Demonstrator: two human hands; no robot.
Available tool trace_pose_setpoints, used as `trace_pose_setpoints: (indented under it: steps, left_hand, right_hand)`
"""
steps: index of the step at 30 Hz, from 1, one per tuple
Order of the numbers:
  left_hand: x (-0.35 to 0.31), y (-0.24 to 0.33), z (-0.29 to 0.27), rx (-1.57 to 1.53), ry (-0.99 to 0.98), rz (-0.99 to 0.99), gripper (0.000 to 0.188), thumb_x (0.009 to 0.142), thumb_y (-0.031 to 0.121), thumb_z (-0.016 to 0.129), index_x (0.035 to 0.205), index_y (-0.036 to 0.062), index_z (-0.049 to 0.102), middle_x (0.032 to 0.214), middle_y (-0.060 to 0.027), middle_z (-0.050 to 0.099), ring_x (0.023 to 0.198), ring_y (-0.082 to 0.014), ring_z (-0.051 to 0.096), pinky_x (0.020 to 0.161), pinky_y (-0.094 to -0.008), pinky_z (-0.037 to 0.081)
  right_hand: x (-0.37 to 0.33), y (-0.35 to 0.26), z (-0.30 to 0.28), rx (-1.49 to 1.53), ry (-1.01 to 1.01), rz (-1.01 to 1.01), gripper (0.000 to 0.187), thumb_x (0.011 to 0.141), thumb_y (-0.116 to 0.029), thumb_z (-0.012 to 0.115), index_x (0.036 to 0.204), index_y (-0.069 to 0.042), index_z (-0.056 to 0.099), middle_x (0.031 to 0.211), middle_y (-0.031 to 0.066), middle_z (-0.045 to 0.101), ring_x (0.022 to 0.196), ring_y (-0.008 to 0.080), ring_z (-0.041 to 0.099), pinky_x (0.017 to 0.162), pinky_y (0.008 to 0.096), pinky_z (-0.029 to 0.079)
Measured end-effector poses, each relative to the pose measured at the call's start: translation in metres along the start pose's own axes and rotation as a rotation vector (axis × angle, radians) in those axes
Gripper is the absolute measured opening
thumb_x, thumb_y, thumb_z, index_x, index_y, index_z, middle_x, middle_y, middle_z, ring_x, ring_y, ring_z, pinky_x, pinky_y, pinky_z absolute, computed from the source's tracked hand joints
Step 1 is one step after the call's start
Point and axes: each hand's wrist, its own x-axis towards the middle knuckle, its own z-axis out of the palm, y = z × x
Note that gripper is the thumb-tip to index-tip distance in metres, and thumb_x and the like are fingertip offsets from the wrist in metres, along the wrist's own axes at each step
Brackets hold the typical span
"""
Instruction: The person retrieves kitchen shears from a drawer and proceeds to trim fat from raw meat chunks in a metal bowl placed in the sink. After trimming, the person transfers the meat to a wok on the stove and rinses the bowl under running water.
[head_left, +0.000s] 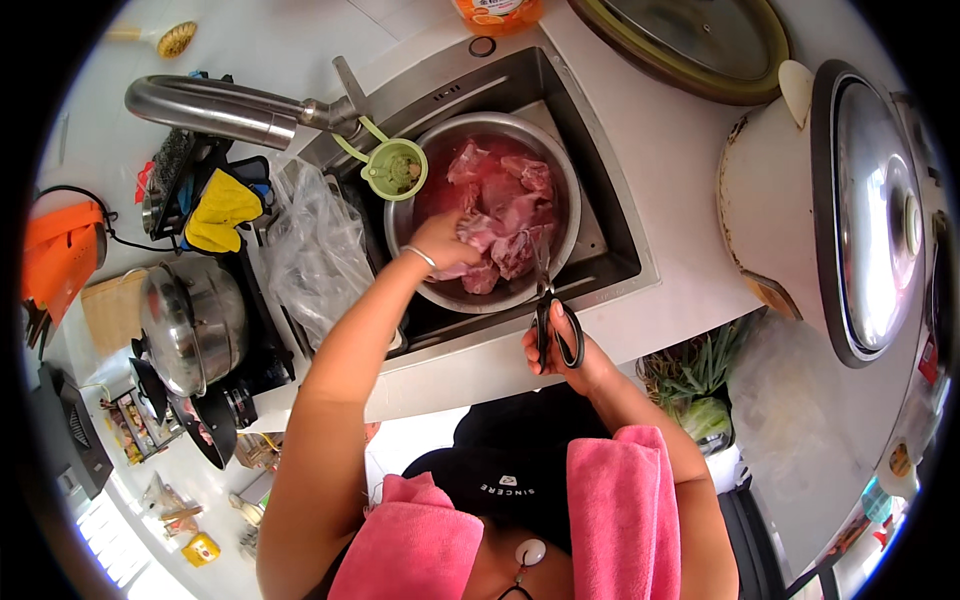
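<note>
Raw pink meat (510, 205) lies in reddish water inside a round metal basin (572, 210), which stands in the sink (625, 225). My left hand (446, 240) reaches into the basin, its fingers closed on a piece of the meat at the left side. Black-handled scissors (556, 335) are in my right hand (572, 362), over the sink's front edge. Their blades point away from me, up to the meat at the basin's near right; whether they touch it I cannot tell. The fingertips of my left hand are partly hidden against the meat.
A green strainer (393, 168) hangs by the faucet (215, 103), over the basin's left rim. Clear plastic bags (315, 250) lie left of the basin. A large white pot (770, 200) with a glass lid stands at right. Further left are a yellow cloth (224, 212) and a steel pot (205, 325).
</note>
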Motion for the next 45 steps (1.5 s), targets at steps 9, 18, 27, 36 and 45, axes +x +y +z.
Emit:
trace_pose_setpoints:
  steps: [9, 18, 27, 36, 45]
  left_hand:
    - [-0.042, 0.036, -0.093, -0.197, -0.076, -0.131, 0.055, 0.056, 0.015, 0.068, 0.107, -0.0045, 0.056, 0.093, -0.0145, 0.062, 0.085, -0.0205, 0.061, 0.075, -0.0297, 0.048]
    - [-0.079, 0.058, -0.097, -0.776, -0.290, -0.348, 0.056, 0.060, 0.005, 0.059, 0.115, -0.0056, 0.052, 0.097, -0.0102, 0.060, 0.084, -0.0180, 0.060, 0.075, -0.0307, 0.051]
    - [-0.077, 0.053, -0.093, -0.525, -0.457, -0.306, 0.052, 0.061, 0.007, 0.062, 0.111, -0.0045, 0.053, 0.094, -0.0090, 0.060, 0.078, -0.0165, 0.061, 0.071, -0.0290, 0.051]
    - [-0.068, 0.064, -0.078, -0.076, -0.538, -0.138, 0.042, 0.057, 0.013, 0.070, 0.095, -0.0003, 0.060, 0.081, -0.0063, 0.063, 0.074, -0.0150, 0.059, 0.067, -0.0292, 0.048]
    - [-0.066, 0.043, -0.075, -0.106, -0.433, -0.118, 0.048, 0.055, 0.019, 0.068, 0.098, -0.0016, 0.060, 0.084, -0.0108, 0.063, 0.075, -0.0187, 0.060, 0.068, -0.0296, 0.048]
  right_hand:
    - [0.031, 0.002, 0.028, -0.043, -0.423, 0.077, 0.089, 0.073, -0.086, 0.031, 0.098, -0.006, 0.061, 0.082, 0.0026, 0.059, 0.072, 0.0140, 0.056, 0.064, 0.0253, 0.039]
    - [0.048, -0.016, 0.052, -0.041, -0.467, -0.081, 0.088, 0.074, -0.084, 0.033, 0.104, -0.006, 0.059, 0.086, 0.0020, 0.059, 0.075, 0.0119, 0.054, 0.069, 0.0259, 0.039]
    - [0.041, -0.014, 0.050, 0.114, -0.274, -0.141, 0.056, 0.083, -0.064, 0.053, 0.076, -0.009, 0.050, 0.062, 0.0003, 0.048, 0.051, 0.0114, 0.046, 0.047, 0.0261, 0.039]
    - [0.043, -0.025, 0.042, 0.188, -0.447, -0.111, 0.068, 0.080, -0.076, 0.040, 0.081, -0.009, 0.048, 0.067, 0.0012, 0.045, 0.062, 0.0132, 0.044, 0.059, 0.0257, 0.034]
    - [0.019, -0.047, 0.019, 0.119, -0.214, -0.233, 0.054, 0.086, -0.064, 0.048, 0.077, -0.011, 0.050, 0.064, -0.0014, 0.049, 0.053, 0.0094, 0.044, 0.050, 0.0224, 0.032]
